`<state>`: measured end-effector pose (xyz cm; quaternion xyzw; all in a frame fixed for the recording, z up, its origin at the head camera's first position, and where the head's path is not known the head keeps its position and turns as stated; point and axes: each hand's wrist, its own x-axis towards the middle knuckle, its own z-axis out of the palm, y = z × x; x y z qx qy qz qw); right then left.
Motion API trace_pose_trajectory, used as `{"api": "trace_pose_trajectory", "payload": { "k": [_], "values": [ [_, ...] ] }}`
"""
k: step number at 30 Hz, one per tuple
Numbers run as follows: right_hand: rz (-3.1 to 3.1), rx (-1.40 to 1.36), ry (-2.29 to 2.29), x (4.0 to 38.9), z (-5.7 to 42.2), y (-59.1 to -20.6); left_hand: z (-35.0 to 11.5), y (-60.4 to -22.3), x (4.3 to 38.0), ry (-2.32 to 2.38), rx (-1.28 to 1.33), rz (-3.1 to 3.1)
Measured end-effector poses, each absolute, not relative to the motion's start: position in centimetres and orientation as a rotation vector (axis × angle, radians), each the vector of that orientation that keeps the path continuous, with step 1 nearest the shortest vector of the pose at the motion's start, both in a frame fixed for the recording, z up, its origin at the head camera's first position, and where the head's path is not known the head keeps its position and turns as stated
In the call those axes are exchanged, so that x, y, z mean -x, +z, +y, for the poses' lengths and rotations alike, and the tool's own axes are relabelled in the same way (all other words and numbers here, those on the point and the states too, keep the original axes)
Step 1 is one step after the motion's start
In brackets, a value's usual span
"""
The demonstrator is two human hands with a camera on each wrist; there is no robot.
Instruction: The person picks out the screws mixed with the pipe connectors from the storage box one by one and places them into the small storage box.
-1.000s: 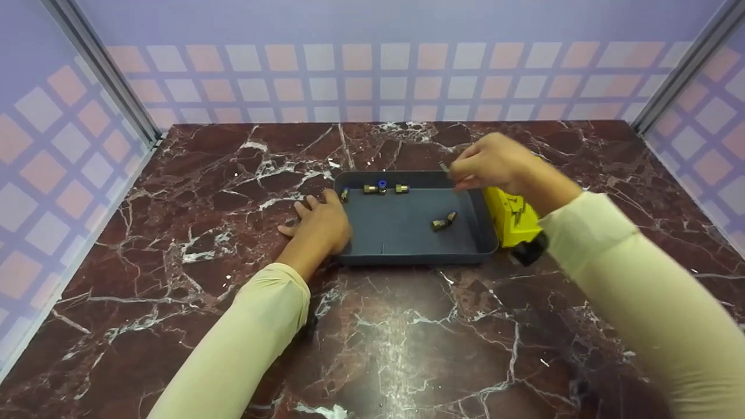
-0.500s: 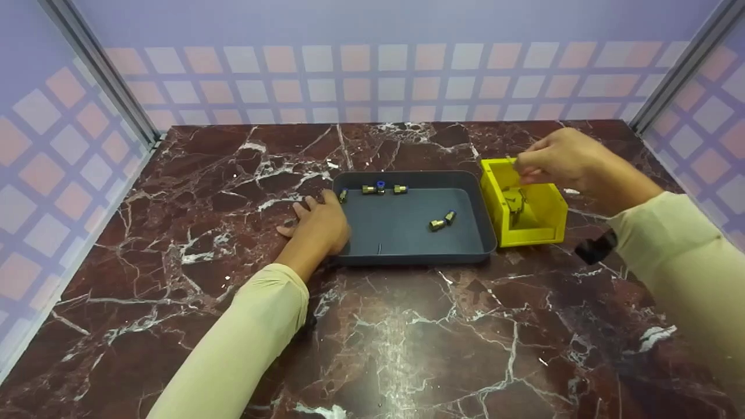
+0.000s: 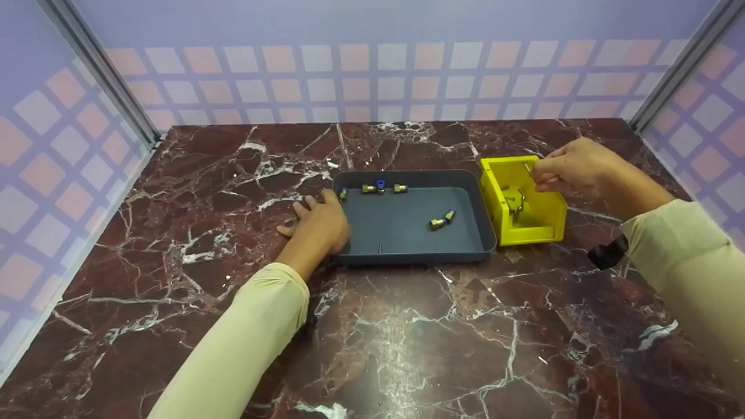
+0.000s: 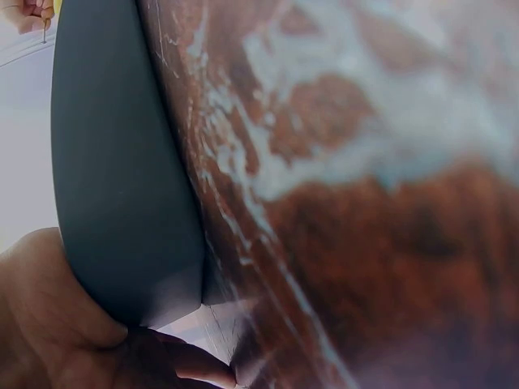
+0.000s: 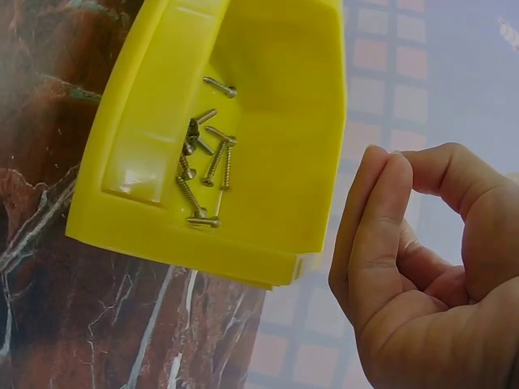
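Note:
My left hand (image 3: pixel 320 224) rests against the left side of the grey tray (image 3: pixel 419 259), its fingers spread. In the left wrist view its thumb side touches the tray's corner (image 4: pixel 130 267). My right hand (image 3: pixel 576 166) is over the yellow bin (image 3: pixel 529 235), thumb and fingertips pinched together. A small screw (image 3: pixel 527 167) sticks out from that pinch; the left wrist view also shows the screw (image 4: pixel 45 31) hanging from the fingers. Several loose screws (image 5: pixel 215 166) lie in the bin.
Inside the tray lie several brass fittings with blue ends, among them a pair (image 3: pixel 436 224) at the right and a blue-topped one (image 3: pixel 380 186) by the back wall. A thin screw-like piece (image 3: pixel 380 248) is near the front wall. Patterned panels (image 3: pixel 378 81) bound the marble table.
My right hand has moved right from above the tray's back right corner to over the yellow bin, uncovering the bin. The left hand stays at the tray.

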<state>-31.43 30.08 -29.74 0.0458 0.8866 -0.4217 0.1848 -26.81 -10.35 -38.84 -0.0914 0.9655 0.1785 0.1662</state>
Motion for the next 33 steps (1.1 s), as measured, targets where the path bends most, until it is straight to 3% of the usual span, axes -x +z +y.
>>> {"api": "trace_pose_trajectory", "payload": {
  "k": [25, 33],
  "values": [
    [2.401, -0.186, -1.362, 31.0, 30.2, -30.6, -10.7, -38.9, 26.9, 0.525, 0.256, 2.754],
    [2.374, -0.158, -1.449, 30.4, 28.2, -30.4, -10.5, -38.9, 26.8, 0.522, 0.246, 2.752]
  ]
}}
